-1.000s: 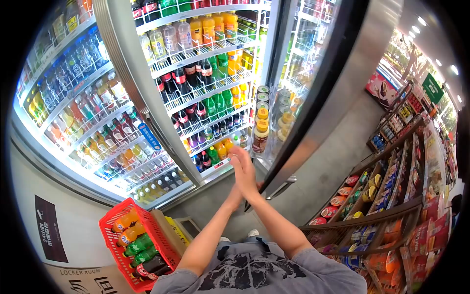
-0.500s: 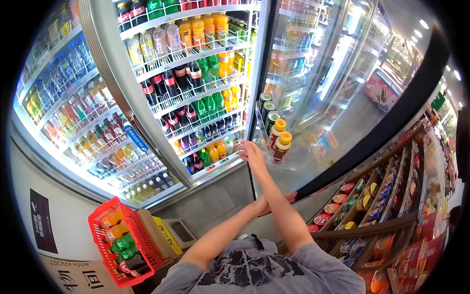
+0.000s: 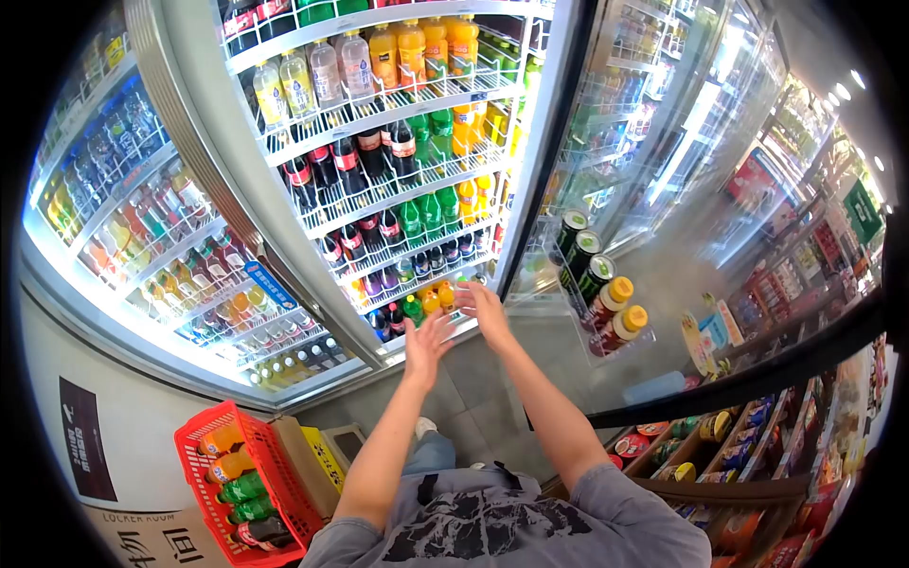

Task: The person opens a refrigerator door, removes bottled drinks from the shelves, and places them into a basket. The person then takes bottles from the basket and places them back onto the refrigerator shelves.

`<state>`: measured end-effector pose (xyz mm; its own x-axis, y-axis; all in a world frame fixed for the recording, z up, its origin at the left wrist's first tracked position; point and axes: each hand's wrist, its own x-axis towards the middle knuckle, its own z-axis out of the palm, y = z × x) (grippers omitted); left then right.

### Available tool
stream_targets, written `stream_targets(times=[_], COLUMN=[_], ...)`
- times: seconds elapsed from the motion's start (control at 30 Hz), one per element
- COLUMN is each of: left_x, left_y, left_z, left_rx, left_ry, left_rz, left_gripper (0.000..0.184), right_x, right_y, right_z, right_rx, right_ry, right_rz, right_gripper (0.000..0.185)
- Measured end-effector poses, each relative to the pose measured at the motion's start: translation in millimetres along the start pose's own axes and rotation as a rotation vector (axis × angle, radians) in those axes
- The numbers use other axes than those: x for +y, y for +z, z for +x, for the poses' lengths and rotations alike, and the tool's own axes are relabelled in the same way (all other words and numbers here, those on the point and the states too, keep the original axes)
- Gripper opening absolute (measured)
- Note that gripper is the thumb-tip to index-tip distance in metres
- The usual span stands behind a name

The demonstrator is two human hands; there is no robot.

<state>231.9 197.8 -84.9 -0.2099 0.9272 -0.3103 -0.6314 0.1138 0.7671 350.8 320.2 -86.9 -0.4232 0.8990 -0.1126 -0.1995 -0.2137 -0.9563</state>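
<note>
My left hand [image 3: 429, 348] is raised in front of the fridge's lowest shelves, fingers spread and holding nothing. Just right of it and a little higher, my right hand [image 3: 484, 312] is also empty, its fingers apart. The two hands do not touch. Beyond them, the lit fridge has wire shelves [image 3: 379, 206] of bottled drinks, with orange bottles [image 3: 433, 301] low down near my fingertips. The glass door [image 3: 663, 284] stands wide open at the right, with cans [image 3: 594, 275] and yellow-capped bottles [image 3: 620, 328] in its rack.
A red basket [image 3: 292, 478] at the lower left holds several orange, green and dark bottles. Beside it is a cardboard box [image 3: 308, 464]. A closed fridge [image 3: 180, 256] stands at the left. Snack shelves [image 3: 729, 488] line the lower right, partly behind the door.
The door has swung from partly open to wide open on the right. My left hand has come away from the door's edge and up beside my right hand. A leg now shows stepped forward.
</note>
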Motion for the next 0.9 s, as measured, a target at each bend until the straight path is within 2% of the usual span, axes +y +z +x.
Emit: stream_targets(times=[0.13,0.37,0.57,0.7,0.83,0.9], left_x=[37,65,82,65,46,47], left_y=[-40,-88,-105,-115,-120,-127], left_z=[39,109,161,186,204,224], left_rx=[0.058,0.104,0.139,0.184,0.213,0.220], left_ry=[0.112,0.057,0.043,0.029,0.019,0.020], left_rz=[-0.020,0.048,0.083,-0.017,0.024,0.039], left_gripper=[0.081,0.081,0.079,0.077,0.074,0.072], right_x=[23,49,81,102,111,114], right_y=[22,49,59,60,62,66], right_z=[46,118,183,214,231,240], right_rx=[-0.009,0.026,-0.053,-0.080,-0.083,-0.087], right_ry=[0.041,0.122,0.149,0.183,0.235,0.185], right_rz=[-0.011,-0.012,-0.035,-0.014,0.047,0.033], right_gripper=[0.051,0.057,0.059,0.064,0.061,0.059])
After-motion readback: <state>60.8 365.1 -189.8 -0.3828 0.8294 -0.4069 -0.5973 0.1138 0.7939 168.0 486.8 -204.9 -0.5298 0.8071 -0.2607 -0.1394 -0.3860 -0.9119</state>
